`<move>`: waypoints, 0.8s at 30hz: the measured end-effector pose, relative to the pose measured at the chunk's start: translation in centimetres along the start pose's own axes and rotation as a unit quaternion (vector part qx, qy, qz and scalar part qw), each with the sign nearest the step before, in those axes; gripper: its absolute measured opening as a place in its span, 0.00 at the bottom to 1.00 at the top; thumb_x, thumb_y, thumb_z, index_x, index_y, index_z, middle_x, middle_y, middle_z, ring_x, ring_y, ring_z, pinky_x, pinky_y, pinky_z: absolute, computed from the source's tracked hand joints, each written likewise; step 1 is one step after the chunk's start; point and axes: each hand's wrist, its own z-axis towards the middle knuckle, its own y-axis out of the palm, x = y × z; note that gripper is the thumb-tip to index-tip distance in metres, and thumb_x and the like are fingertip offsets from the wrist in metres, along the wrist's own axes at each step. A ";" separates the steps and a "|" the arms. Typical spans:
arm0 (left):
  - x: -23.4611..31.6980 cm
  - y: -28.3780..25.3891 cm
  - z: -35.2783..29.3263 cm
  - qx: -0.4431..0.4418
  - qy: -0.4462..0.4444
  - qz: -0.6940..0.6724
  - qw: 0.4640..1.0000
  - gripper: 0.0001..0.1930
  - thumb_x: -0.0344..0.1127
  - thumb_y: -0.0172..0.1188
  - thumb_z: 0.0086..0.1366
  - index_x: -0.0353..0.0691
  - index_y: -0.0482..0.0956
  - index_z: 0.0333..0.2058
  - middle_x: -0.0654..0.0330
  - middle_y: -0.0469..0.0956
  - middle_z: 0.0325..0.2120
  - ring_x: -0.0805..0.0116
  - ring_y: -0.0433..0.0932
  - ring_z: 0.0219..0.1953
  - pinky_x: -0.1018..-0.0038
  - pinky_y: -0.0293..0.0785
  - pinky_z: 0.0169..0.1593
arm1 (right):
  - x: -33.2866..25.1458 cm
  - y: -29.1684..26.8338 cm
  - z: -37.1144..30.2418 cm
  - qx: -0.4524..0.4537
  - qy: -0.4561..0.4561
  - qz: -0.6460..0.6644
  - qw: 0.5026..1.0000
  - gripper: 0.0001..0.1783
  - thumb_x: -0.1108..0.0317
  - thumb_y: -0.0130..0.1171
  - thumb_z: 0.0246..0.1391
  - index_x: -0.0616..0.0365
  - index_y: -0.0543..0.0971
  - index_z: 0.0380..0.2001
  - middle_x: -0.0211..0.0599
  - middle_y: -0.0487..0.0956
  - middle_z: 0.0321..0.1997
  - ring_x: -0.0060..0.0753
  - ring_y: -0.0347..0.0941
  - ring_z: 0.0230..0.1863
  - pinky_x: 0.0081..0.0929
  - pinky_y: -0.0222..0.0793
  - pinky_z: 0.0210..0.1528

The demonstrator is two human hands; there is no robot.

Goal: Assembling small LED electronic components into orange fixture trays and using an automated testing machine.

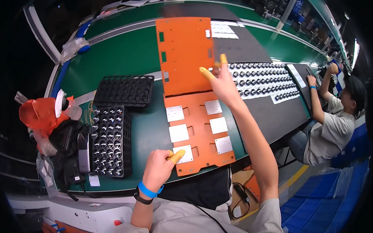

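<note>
An orange fixture lies before me, its base plate (201, 134) flat and its slotted lid (184, 55) swung up behind. Several white square plates, among them one at middle left (179, 133) and one at upper right (213, 107), sit in two columns on the base. My left hand (157, 167) is closed, its yellow-capped fingertips at the near-left white plate (185, 154), apparently gripping its left edge. Beside the lid's right edge, my right hand (224, 86) is spread, yellow caps on its fingertips; the thumb overlaps the lid, and contact is unclear.
To the left stand a black tray of round dark parts (109, 144), another black tray (124, 90) and an orange bag (38, 115). Rows of black round parts on white plates (259, 81) lie right on a dark mat (260, 120). A co-worker (332, 123) sits far right.
</note>
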 end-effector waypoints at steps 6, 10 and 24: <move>0.6 -0.2 0.1 0.004 -0.003 0.031 1.000 0.19 0.40 0.67 0.64 0.26 0.78 0.25 0.36 0.69 0.19 0.33 0.66 0.25 0.55 0.62 0.25 | 0.8 -0.4 1.4 0.041 0.005 0.191 0.981 0.39 0.66 0.65 0.63 0.68 0.59 0.70 0.39 0.78 0.50 0.22 0.76 0.46 0.21 0.71 0.50; 0.4 -0.2 -0.1 0.005 -0.002 0.037 0.999 0.15 0.36 0.65 0.61 0.26 0.79 0.26 0.34 0.70 0.21 0.31 0.68 0.27 0.53 0.64 0.26 | -0.4 -2.1 -3.6 0.025 -0.109 0.135 0.984 0.30 0.69 0.68 0.59 0.62 0.72 0.63 0.30 0.80 0.47 0.22 0.74 0.48 0.24 0.71 0.53; -2.1 0.1 -0.5 -0.004 -0.046 -0.006 0.999 0.17 0.37 0.60 0.63 0.25 0.78 0.24 0.45 0.69 0.12 0.55 0.72 0.15 0.63 0.64 0.21 | 3.6 -5.3 -20.9 0.018 -0.308 -0.218 0.926 0.32 0.75 0.71 0.39 0.48 0.83 0.54 0.36 0.77 0.64 0.51 0.70 0.66 0.38 0.76 0.59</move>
